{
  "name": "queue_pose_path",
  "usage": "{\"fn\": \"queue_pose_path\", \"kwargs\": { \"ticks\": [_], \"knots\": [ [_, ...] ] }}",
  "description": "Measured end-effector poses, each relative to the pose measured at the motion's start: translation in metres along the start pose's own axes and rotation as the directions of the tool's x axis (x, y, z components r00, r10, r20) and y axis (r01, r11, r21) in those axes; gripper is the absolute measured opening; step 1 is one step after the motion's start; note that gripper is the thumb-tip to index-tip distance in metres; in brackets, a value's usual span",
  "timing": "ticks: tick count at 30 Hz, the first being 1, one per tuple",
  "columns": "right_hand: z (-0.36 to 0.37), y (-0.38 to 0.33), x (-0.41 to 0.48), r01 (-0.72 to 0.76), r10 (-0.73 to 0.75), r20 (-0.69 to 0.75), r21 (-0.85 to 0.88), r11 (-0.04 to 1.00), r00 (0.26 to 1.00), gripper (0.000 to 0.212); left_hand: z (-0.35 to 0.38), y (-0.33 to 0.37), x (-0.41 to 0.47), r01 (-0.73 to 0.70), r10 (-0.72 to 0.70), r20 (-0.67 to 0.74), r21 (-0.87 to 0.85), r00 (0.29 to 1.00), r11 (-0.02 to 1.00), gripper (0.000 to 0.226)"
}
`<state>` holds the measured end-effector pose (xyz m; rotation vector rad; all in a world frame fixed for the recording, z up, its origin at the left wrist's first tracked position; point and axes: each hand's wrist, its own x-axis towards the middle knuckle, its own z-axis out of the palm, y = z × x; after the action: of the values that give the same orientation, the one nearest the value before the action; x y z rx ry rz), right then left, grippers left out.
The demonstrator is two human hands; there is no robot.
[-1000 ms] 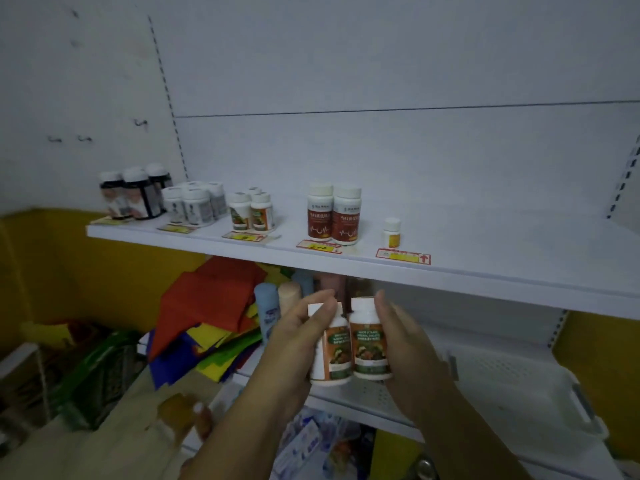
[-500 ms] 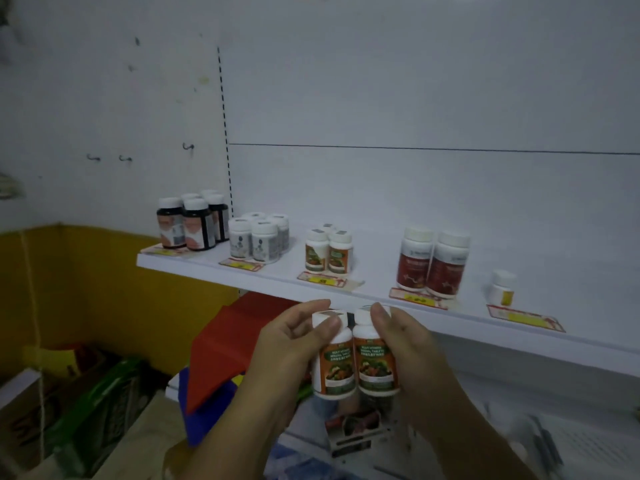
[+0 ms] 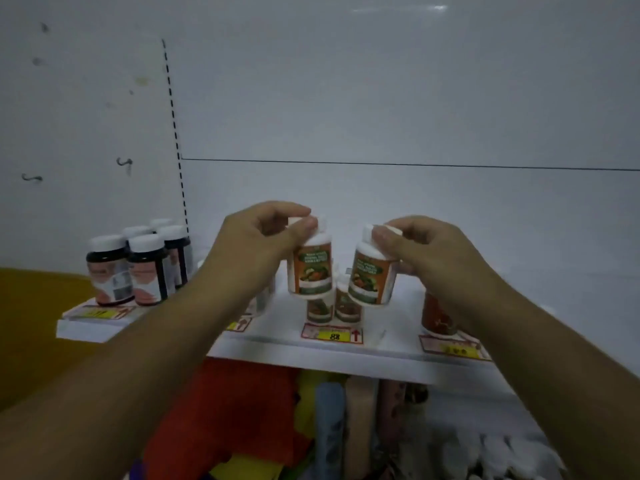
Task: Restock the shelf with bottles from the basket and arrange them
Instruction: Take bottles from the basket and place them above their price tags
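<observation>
Two orange-labelled bottles are held by their white caps above the shelf: the left bottle pinched by the left hand, the tilted right bottle by the right hand. With such cap-only pinches a slip is likely, and the matching shelved bottles directly beneath could be toppled if either is lowered crookedly.

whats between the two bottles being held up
In the head view, only bare white back panel between the left-hand bottle and right-hand bottle; two matching bottles stand below.

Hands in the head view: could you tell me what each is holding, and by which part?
Each holds one orange-labelled bottle by its white cap: left hand the left bottle, right hand the right bottle.
</observation>
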<state>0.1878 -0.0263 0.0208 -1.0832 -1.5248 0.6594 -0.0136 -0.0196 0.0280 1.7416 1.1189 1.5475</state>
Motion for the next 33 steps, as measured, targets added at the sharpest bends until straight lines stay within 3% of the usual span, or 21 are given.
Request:
{"fn": "queue_pose_path", "kwargs": {
  "ticks": [3, 6, 10, 15, 19, 25, 31, 33],
  "knots": [
    [-0.01, -0.001, 0.051, 0.0, -0.002, -0.009, -0.179, 0.984, 1.0, 0.022, -0.001, -0.003, 0.05, -0.047, 0.052, -0.034, 0.146, 0.998, 0.988, 0.012],
    [-0.015, 0.006, 0.095, -0.033, 0.046, 0.032, -0.311, 0.95, 0.998, 0.03, 0.004, -0.011, 0.091, -0.001, 0.008, -0.048, 0.135, 0.999, 0.991, 0.018],
    [-0.014, 0.022, 0.14, -0.046, 0.142, 0.171, -0.468, 0.883, 0.975, 0.035, 0.019, -0.034, 0.132, 0.035, -0.045, 0.025, 0.292, 0.999, 0.956, 0.02],
    [0.001, 0.044, 0.17, -0.009, 0.273, 0.321, -0.633, 0.774, 0.907, 0.032, 0.041, -0.065, 0.166, 0.103, -0.161, 0.127, 0.372, 0.979, 0.922, 0.021],
    [0.013, 0.06, 0.175, 0.052, 0.327, 0.439, -0.658, 0.751, 0.837, 0.027, 0.056, -0.084, 0.176, 0.133, -0.279, 0.232, 0.496, 0.932, 0.858, 0.026],
    [0.025, 0.072, 0.177, 0.054, 0.393, 0.517, -0.654, 0.755, 0.761, 0.029, 0.062, -0.101, 0.175, 0.227, -0.449, 0.344, 0.526, 0.824, 0.82, 0.036],
    [0.02, 0.072, 0.172, 0.038, 0.44, 0.534, -0.665, 0.746, 0.722, 0.031, 0.062, -0.113, 0.175, 0.26, -0.513, 0.377, 0.55, 0.771, 0.794, 0.03],
    [0.017, 0.069, 0.17, 0.083, 0.414, 0.513, -0.696, 0.713, 0.752, 0.039, 0.063, -0.11, 0.175, 0.235, -0.508, 0.379, 0.573, 0.774, 0.785, 0.025]
  ]
}}
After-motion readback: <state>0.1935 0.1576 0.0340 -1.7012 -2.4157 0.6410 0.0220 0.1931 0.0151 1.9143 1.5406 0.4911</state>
